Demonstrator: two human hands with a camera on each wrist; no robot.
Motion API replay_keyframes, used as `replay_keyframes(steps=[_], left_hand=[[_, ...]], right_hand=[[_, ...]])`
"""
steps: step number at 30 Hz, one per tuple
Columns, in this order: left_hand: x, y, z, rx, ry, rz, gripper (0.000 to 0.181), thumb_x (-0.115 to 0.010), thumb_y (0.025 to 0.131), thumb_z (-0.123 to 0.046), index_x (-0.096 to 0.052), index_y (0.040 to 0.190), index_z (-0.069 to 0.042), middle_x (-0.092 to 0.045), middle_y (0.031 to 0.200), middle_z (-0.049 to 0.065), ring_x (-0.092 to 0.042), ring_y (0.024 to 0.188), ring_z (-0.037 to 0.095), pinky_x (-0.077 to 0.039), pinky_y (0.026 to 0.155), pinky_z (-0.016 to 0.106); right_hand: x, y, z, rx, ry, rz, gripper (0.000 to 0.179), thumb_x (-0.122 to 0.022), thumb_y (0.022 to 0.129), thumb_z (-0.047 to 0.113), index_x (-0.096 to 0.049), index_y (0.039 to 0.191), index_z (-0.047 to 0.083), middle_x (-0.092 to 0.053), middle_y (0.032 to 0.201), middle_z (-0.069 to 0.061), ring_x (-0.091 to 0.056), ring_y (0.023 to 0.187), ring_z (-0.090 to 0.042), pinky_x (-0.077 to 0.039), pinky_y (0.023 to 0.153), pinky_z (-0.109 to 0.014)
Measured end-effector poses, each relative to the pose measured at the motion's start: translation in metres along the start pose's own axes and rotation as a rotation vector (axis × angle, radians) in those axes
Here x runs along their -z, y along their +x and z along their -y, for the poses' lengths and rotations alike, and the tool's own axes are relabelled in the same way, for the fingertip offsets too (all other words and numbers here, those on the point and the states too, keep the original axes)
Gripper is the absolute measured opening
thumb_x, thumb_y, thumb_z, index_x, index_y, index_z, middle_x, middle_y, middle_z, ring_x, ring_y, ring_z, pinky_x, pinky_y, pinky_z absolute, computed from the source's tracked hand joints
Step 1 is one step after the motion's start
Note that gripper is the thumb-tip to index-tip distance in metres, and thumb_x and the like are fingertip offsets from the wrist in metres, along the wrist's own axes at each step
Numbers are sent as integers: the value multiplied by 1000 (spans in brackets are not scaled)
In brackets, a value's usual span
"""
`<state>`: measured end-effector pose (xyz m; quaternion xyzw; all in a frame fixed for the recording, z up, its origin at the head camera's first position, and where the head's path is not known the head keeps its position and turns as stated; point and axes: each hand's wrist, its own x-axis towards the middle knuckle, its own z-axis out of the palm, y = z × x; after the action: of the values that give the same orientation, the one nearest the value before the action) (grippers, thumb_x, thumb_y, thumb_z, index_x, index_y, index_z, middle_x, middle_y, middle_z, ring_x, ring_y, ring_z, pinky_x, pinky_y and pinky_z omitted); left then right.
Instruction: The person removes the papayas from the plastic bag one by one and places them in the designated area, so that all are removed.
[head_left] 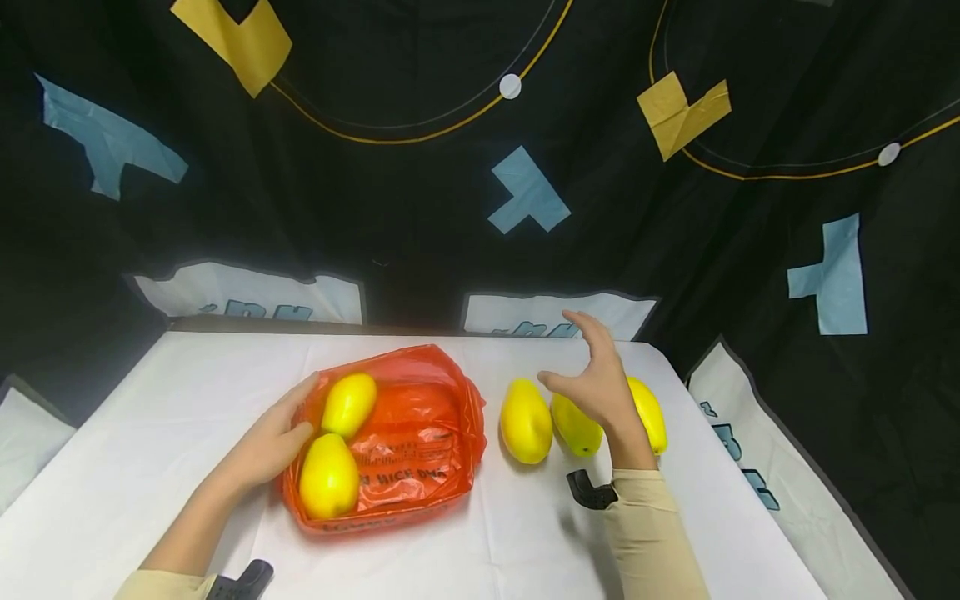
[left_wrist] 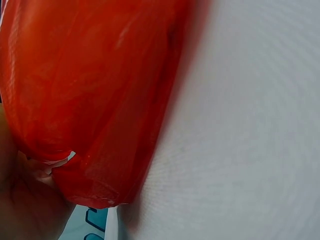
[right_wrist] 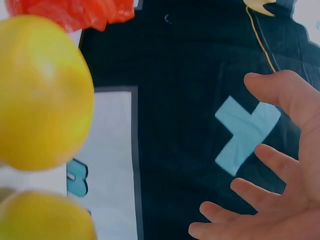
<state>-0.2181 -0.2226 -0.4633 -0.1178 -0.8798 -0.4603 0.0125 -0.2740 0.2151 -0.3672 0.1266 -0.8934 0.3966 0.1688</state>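
Note:
An open red plastic bag [head_left: 408,417] lies on the white table, with two yellow mangoes inside: one mango [head_left: 350,404] toward the back and another mango [head_left: 328,477] nearer the front. My left hand [head_left: 266,442] holds the bag's left rim; in the left wrist view the red plastic [left_wrist: 100,90] hides most of its fingers. Above the table on the right, my right hand [head_left: 596,379] has its fingers and thumb spread, holding nothing. Near it lie three more mangoes: the left one [head_left: 526,422], the middle one [head_left: 576,427], partly covered by the hand, and the right one [head_left: 649,417].
The white table [head_left: 517,533] ends at a black cloth backdrop [head_left: 420,217] bearing blue and gold patches. White printed panels [head_left: 558,315] show on the cloth beyond the table's back edge. Each wrist wears a black strap mount [head_left: 592,490].

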Motion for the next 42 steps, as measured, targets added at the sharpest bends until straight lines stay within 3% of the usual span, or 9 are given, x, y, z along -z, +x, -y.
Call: replay_keyframes(steps=[14,21,28,35,42], left_hand=[[0,-2,0,0,-10,-2,68,-47,96,-4,-15,156,-6,-17,159,22,-14,144,45,-18,110,67],[0,-1,0,-6,-2,-6,68,-47,96,-4,-15,156,-6,-17,159,21,-14,144,44,-18,111,66],[0,-1,1,4,-9,-1,68,-46,96,-4,-15,156,-6,-17,159,21,-14,144,44,-18,111,66],[-1,0,0,13,4,-2,68,-46,96,-5,-15,156,-6,-16,160,20,-14,144,43,-18,111,65],[0,-2,-2,7,-4,-4,68,-47,96,-4,-15,156,-6,-17,159,21,-14,144,44,-18,111,65]], right_hand=[[-31,12,38,39,-5,40,90,-86,65,34,-42,143,42,-23,155,20,-31,137,-17,-41,101,-61],[-47,18,54,100,40,56,84,-85,66,33,-47,140,40,-26,155,17,-30,138,-17,-38,103,-61],[-65,25,68,165,48,94,78,-85,67,30,-50,137,38,-34,153,11,-34,133,-14,-43,101,-55],[-81,30,76,171,62,157,73,-85,67,27,-54,133,37,-38,149,12,-36,129,-12,-46,99,-53],[-97,34,84,146,72,258,66,-83,69,26,-59,130,33,-40,148,12,-31,137,-18,-42,101,-58]])
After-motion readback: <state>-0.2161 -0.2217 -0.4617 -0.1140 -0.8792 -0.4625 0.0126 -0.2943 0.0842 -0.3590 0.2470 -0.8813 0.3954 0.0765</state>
